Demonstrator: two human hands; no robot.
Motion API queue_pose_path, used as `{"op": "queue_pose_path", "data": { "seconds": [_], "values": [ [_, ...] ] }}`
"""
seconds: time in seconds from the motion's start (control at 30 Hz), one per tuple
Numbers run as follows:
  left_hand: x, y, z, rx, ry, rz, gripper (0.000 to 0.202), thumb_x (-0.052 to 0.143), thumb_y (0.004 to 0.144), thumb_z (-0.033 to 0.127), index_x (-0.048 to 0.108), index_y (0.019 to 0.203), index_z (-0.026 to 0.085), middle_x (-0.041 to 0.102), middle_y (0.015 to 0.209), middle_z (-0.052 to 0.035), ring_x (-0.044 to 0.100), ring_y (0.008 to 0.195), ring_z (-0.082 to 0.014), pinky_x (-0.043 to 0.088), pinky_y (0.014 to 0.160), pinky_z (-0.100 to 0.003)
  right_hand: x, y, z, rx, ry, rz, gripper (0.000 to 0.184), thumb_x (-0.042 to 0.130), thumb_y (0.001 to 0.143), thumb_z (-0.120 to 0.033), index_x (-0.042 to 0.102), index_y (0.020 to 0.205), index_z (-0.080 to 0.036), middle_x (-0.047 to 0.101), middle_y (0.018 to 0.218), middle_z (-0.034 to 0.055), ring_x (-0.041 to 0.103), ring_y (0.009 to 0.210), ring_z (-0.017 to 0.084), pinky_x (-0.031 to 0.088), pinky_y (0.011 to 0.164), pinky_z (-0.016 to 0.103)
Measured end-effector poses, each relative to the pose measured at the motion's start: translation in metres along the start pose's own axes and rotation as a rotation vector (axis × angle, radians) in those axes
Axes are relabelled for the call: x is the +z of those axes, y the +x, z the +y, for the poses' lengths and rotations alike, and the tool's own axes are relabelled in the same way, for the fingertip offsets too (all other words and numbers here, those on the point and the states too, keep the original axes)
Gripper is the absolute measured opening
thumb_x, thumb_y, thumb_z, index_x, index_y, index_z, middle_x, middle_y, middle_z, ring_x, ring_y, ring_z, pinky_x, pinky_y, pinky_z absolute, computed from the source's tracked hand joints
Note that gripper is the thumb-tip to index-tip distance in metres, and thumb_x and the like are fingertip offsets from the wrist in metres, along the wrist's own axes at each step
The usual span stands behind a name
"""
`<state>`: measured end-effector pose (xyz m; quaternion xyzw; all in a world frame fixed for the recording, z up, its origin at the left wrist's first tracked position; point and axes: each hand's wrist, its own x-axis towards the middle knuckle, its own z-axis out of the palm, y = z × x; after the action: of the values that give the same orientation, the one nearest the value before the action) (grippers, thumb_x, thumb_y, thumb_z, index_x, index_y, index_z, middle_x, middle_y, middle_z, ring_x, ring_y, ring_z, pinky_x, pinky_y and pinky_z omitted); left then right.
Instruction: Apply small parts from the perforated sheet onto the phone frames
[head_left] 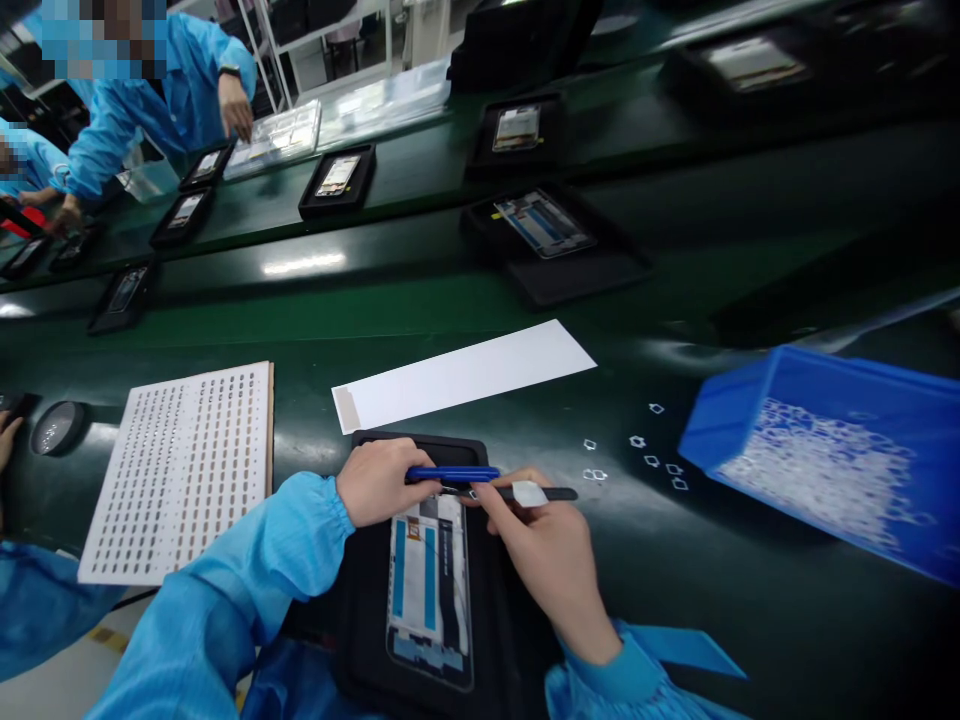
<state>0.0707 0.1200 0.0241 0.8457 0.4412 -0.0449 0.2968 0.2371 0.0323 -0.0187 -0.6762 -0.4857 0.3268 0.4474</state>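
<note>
My left hand [386, 482] is closed, with finger and thumb on the left end of a blue pen-like tool [456, 474]. The tool lies level above the top of an opened phone [420, 590]. Black tweezers [559, 494] with a white wrap are pinched in my right hand [551, 550], their tips pointing left just below the blue tool. A tiny pale piece seems to be near the tips, too small to make out. The phone, its inside facing up, rests in a black tray [360, 620] under both hands.
Small white ring-like pieces [652, 461] lie to the right, by a blue bin [772, 400] full of them. A white strip [465, 372] lies ahead; a white board of small parts [180, 470] is left. Trays with phones [544, 222] line the bench beyond, with co-workers at far left.
</note>
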Motion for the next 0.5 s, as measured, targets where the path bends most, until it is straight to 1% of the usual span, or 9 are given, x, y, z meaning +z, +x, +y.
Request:
{"op": "queue_pose_path", "data": {
  "seconds": [0.1, 0.2, 0.3, 0.37, 0.5],
  "values": [
    [0.0004, 0.0002, 0.0024, -0.016, 0.021, -0.01, 0.015, 0.063, 0.087, 0.035, 0.07, 0.094, 0.024, 0.066, 0.092, 0.0012, 0.064, 0.086, -0.0164, 0.047, 0.07, -0.025, 0.0008, -0.0009, 0.0001, -0.035, -0.012, 0.017, 0.04, 0.057, 0.086, -0.047, 0.056, 0.057, -0.02, 0.055, 0.058, 0.0003, 0.051, 0.042, 0.013, 0.037, 0.041, 0.025],
    [0.0003, 0.0008, 0.0036, -0.015, 0.038, -0.025, 0.013, 0.062, 0.088, 0.033, 0.068, 0.094, 0.024, 0.067, 0.093, 0.0019, 0.064, 0.087, -0.0169, 0.047, 0.07, -0.026, 0.0004, -0.003, 0.0001, -0.086, -0.042, 0.04, 0.039, 0.057, 0.087, -0.045, 0.053, 0.057, -0.021, 0.055, 0.058, 0.0, 0.052, 0.043, 0.013, 0.037, 0.042, 0.024],
    [-0.0009, 0.0015, 0.0047, -0.01, 0.056, -0.034, 0.013, 0.061, 0.088, 0.034, 0.068, 0.095, 0.024, 0.067, 0.095, 0.002, 0.065, 0.087, -0.0178, 0.047, 0.069, -0.026, -0.001, -0.0047, 0.0016, -0.112, -0.029, 0.05, 0.035, 0.058, 0.088, -0.044, 0.055, 0.062, -0.021, 0.055, 0.058, -0.0003, 0.055, 0.048, 0.015, 0.038, 0.044, 0.024],
    [-0.0017, 0.0022, 0.0055, -0.013, 0.068, -0.039, 0.014, 0.06, 0.089, 0.034, 0.067, 0.096, 0.024, 0.067, 0.096, 0.0018, 0.065, 0.088, -0.0182, 0.048, 0.07, -0.026, -0.0017, -0.0055, 0.0029, -0.123, -0.004, 0.05, 0.035, 0.058, 0.089, -0.043, 0.055, 0.062, -0.021, 0.055, 0.059, -0.0001, 0.055, 0.049, 0.015, 0.04, 0.045, 0.024],
    [-0.0018, 0.0029, 0.0061, -0.011, 0.082, -0.045, 0.015, 0.06, 0.089, 0.034, 0.067, 0.097, 0.024, 0.067, 0.097, 0.0012, 0.065, 0.09, -0.0194, 0.048, 0.072, -0.027, -0.0015, -0.0067, 0.0039, -0.141, -0.014, 0.021, 0.033, 0.059, 0.09, -0.044, 0.059, 0.068, -0.021, 0.059, 0.064, 0.0013, 0.059, 0.056, 0.017, 0.043, 0.05, 0.025]
  ]
}}
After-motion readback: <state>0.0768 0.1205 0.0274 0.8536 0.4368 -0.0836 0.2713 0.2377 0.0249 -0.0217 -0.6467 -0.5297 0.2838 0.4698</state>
